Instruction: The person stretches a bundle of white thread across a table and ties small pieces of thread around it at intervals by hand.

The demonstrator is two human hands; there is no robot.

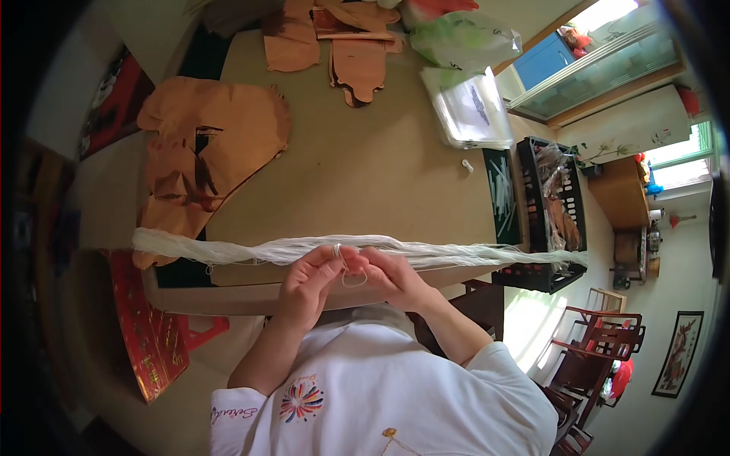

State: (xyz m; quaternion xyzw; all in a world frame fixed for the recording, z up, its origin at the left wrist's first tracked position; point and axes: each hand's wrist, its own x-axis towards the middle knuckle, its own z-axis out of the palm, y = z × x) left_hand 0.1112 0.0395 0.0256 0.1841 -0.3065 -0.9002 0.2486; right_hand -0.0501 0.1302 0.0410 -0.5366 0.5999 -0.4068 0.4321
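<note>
A long hank of white thread stretches from left to right along the near edge of the table. Both of my hands are raised in front of its middle, close together. White strands loop around a finger of my left hand, whose fingers are closed in a pinch on them. My right hand pinches at the same spot, its fingertips meeting those of the left. A small thread loop hangs below the fingertips. The exact grip between the fingers is partly hidden.
Brown flat cut-out pieces lie at the left and far side of the table. Clear plastic bags and thin white sticks are at the right. A black crate of wrapped items stands under the hank's right end.
</note>
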